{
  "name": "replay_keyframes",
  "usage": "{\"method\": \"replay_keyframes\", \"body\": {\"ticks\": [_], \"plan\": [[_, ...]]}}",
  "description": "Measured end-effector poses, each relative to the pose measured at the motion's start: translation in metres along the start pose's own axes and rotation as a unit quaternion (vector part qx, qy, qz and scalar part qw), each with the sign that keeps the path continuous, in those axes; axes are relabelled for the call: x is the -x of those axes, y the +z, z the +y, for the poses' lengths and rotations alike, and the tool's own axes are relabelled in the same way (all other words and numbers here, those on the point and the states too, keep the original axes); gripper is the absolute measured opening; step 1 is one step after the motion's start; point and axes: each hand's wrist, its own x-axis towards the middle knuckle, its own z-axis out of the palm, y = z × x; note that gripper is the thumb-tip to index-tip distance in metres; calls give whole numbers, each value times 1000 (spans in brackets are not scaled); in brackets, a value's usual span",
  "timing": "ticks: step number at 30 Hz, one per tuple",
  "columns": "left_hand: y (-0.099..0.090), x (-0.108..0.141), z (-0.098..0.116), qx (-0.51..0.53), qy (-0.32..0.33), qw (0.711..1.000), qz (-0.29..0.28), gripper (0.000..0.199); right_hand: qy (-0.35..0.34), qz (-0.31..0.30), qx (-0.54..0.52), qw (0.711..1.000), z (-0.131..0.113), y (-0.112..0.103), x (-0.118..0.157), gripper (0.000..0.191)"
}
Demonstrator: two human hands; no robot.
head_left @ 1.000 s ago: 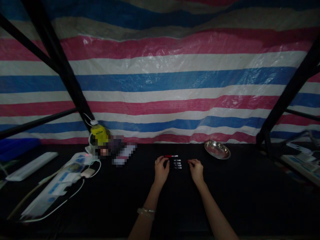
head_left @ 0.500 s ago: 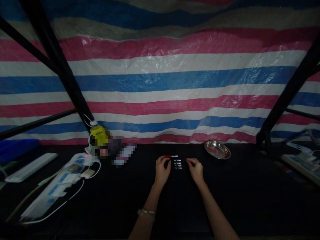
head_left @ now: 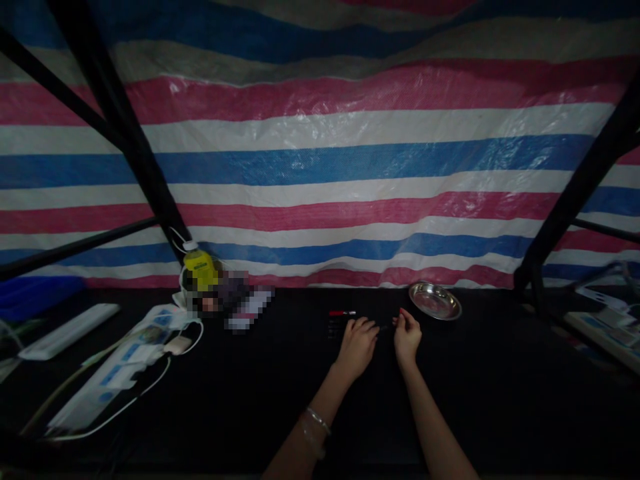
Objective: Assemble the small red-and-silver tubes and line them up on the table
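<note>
Beside the red-handled tool (head_left: 342, 313), left hand (head_left: 358, 343) loosely curled, hold unclear.

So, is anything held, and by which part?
Can't tell: the right hand looks pinched, but whatever it or the left hand might grip is too dim to make out.

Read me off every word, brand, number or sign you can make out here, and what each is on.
None can be read.
Yellow bottle: dark print on its front, too small to read.
Pixelated white-and-red item: blocked out, illegible.
Slim red-and-silver item beyond the left hand: too small to show any lettering.
Metal dish: no text visible.
</note>
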Motion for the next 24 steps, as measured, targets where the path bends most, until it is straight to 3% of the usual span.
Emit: {"method": "replay_keyframes", "body": {"ticks": [6,11,15,20,24], "plan": [[31,-32,15,-58,-15,998,-36,30,25,-37,-59,997,4,1,-3,46],[39,-39,16,-72,-58,995,-49,29,76,-26,-105,991,4,1,-4,47],[29,-35,13,-34,-73,997,-17,32,112,-50,-160,979,-5,4,-1,44],[7,-32,4,109,-61,989,81,30,151,-219,-223,938,-24,10,12,35],[-4,-24,-3,171,-43,978,107,27,184,-284,-246,908,-38,13,22,33]]}}
